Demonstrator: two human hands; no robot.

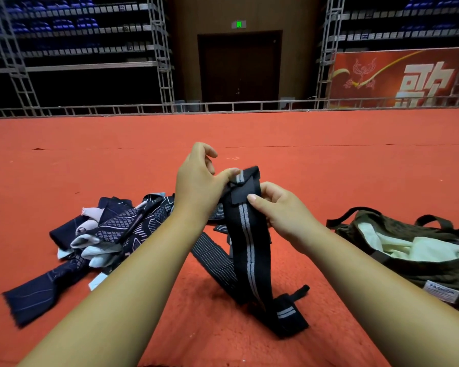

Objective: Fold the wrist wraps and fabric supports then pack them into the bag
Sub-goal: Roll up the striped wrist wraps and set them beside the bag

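A black wrist wrap (249,247) with grey stripes hangs from both my hands above the red carpet. My left hand (199,181) pinches its top end with thumb and fingers. My right hand (278,205) grips the wrap just below the top, thumb on its front. The wrap's lower end (286,313) lies on the carpet. A heap of dark patterned fabric supports and pale pieces (101,234) lies to the left. An open dark olive bag (419,255) sits at the right with light cloth inside.
Red carpet (329,168) stretches ahead to a metal rail (223,105). Beyond it stand scaffold tiers with blue seats (72,25), a dark double door (239,70) and a red banner (398,78).
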